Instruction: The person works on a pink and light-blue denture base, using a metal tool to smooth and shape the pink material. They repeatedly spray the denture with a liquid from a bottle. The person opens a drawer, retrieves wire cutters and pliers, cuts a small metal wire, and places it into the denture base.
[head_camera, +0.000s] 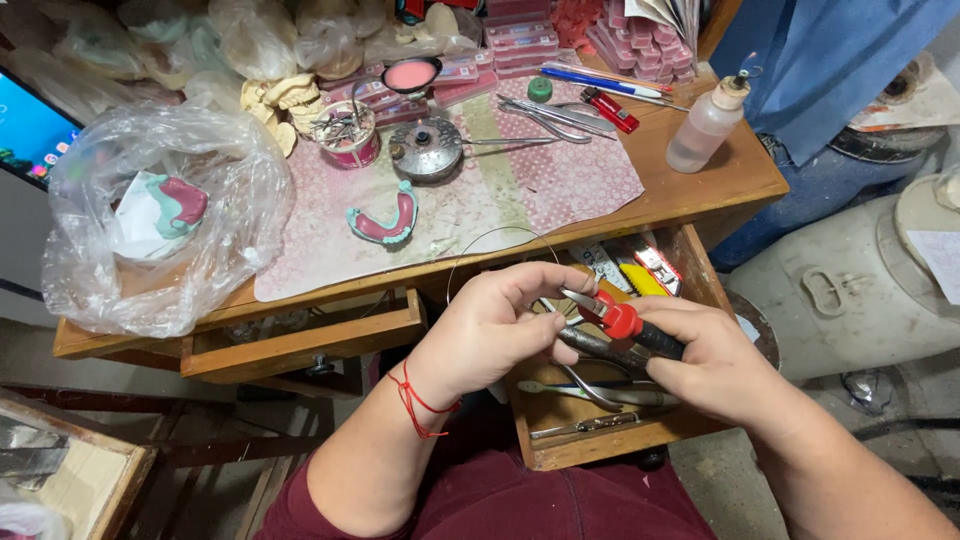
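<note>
Wooden bench (700, 190) holds pink flat boxes (520, 45) behind clear bag (150, 210).

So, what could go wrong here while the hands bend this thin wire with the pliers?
The wire loops up freely, so its end might spring toward the face. The left hand pinches right beside the pliers held by the right hand, so fingers could get nipped. The open drawer below may catch dropped pieces.
</note>
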